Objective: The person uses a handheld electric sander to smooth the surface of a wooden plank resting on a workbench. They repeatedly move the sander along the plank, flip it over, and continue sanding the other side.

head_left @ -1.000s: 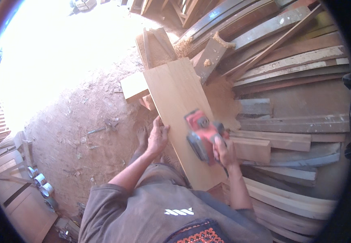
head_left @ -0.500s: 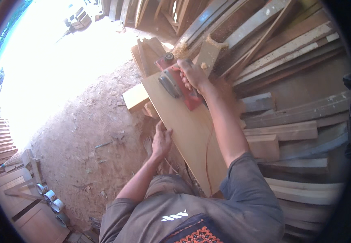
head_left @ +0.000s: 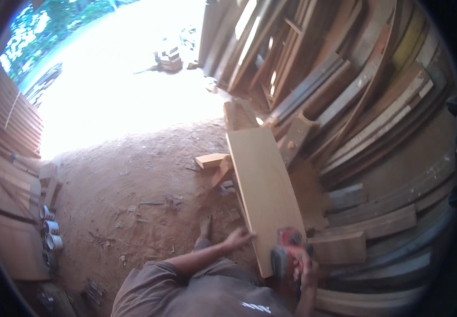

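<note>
My right hand is closed around the handle of a red and dark grey electric planer, which sits at the near end of a long, pale wooden board. The board lies lengthwise away from me, its broad face up. At its left edge, toward the near end, my left hand grips the side; the fingers are slightly blurred. Under the far part of the board, wooden pieces stick out to the left.
Stacked planks and beams crowd the right side, with upright boards leaning at the back. Reddish dirt ground with wood scraps spreads to the left. White, round containers stand by wooden panels at far left.
The planer, in my right hand, has come back from the far part of the board to its near end. My left hand stays by the left edge. The camera view has shifted.
</note>
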Tool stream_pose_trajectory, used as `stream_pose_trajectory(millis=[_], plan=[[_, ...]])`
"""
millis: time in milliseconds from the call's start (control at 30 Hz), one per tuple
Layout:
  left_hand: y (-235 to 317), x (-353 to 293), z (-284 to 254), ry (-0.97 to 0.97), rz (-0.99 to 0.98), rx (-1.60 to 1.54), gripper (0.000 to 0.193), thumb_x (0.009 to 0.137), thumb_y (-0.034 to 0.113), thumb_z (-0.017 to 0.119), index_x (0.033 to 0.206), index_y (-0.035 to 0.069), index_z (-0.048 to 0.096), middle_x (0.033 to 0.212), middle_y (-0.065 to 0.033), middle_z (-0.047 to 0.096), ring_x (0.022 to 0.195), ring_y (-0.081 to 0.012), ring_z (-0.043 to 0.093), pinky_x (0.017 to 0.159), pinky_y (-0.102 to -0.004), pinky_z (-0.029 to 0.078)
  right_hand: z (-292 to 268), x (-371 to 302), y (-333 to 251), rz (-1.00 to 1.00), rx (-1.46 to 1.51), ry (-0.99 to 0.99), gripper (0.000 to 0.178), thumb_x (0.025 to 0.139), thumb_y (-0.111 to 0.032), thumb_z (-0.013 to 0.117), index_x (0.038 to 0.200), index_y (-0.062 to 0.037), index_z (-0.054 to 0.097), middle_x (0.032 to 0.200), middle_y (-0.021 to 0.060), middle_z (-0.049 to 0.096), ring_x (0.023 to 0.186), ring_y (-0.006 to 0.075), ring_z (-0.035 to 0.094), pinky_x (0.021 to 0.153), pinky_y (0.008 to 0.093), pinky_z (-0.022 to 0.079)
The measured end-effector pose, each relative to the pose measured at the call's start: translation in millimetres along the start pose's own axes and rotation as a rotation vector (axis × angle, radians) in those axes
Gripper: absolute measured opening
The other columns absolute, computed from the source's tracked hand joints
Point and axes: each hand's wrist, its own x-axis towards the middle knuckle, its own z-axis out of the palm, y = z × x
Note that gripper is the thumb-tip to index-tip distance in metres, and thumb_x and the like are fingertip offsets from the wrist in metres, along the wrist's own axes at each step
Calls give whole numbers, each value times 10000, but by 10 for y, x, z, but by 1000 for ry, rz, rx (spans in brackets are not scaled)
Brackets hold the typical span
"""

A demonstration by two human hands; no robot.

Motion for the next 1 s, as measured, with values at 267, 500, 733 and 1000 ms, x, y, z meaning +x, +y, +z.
stream_pose_trajectory(millis=[267,500,733,1000], plan=[[-122,-341,610,79,55,-48,619,965,546,718,1160,-41,695,1044,-106,720,835,-173,711,730,-331,593,-677,-878,873,103,223,244,560,1020,-598,566,932,-47,611,599,18,499,428,136,462,388,292,386],[-258,-658,429,-45,-96,-210,806,950,621,700,1403,-32,565,1378,-185,628,1218,-308,646,1016,-446,551,-760,-1047,1047,109,257,298,575,1013,-617,569,924,-51,611,595,19,496,426,142,461,389,293,384],[-333,-705,765,-119,-123,-550,804,989,550,680,1506,-30,472,1506,-176,537,1402,-335,518,1161,-484,438,-780,-1163,948,141,302,289,591,1011,-641,561,886,-66,611,570,15,475,423,144,452,393,292,367],[393,-1120,936,-326,30,-711,826,1006,579,620,1575,25,393,1572,-137,495,1451,-287,473,1223,-481,345,-940,-1311,851,73,249,308,576,1023,-626,552,902,-66,612,580,4,475,424,129,442,396,282,368]])
